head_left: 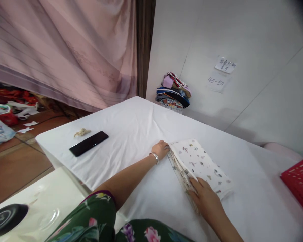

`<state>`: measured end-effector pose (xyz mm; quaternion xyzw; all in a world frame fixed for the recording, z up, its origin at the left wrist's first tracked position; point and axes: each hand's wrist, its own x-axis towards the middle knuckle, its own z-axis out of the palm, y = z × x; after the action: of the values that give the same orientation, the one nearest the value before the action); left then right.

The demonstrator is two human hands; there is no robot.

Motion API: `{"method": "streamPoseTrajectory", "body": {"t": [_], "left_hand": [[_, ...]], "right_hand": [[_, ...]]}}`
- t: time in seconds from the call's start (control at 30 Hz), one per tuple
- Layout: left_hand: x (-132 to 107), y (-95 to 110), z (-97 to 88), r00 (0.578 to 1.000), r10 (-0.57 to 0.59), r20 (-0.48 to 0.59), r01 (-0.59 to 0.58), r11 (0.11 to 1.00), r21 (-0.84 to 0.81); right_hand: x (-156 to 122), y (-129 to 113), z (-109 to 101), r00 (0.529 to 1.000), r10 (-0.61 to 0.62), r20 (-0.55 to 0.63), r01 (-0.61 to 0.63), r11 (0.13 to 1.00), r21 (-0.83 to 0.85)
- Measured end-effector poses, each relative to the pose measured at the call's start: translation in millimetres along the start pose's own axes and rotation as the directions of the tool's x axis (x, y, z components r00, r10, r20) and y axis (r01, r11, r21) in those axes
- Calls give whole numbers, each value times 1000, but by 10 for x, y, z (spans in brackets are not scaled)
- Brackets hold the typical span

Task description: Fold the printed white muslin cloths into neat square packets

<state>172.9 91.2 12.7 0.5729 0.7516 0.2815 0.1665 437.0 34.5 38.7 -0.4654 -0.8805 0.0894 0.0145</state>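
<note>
Right hand (206, 199) grips folded patterned cloth (200, 161); wall sheet (219, 83) reads "45-50".

Green floral sleeve (96, 213), pink and yellow blooms (93, 222), purple edging (112, 195); silver left-wrist bracelet (155, 157).

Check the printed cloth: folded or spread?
Folded. The printed cloth shows several stacked layers along its edge, between the left hand and right hand.

Black phone (89, 143), pink curtain (91, 50), stacked folded fabrics (173, 92), handwritten papers (225, 65) on a pale wall (257, 43), red basket (299, 183)
</note>
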Motion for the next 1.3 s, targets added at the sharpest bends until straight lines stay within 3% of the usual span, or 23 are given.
{"method": "streamPoseTrajectory", "body": {"t": [0.27,0.57,0.97,1.3], "left_hand": [[84,47,29,996,-82,32,81,996,31],[120,111,67,980,-193,35,193,981,8],[53,-30,-154,1000,22,-1,-22,997,-68],[58,-168,-165,998,48,52,-39,986,-161]], "right_hand": [[15,-130,2,1000,0,-18,-2,990,-141],[35,-114,17,999,-39,-35,32,985,-169],[-15,-102,-147,999,-7,54,9,999,-38],[-39,-80,-173,993,-100,57,96,994,61]]}}
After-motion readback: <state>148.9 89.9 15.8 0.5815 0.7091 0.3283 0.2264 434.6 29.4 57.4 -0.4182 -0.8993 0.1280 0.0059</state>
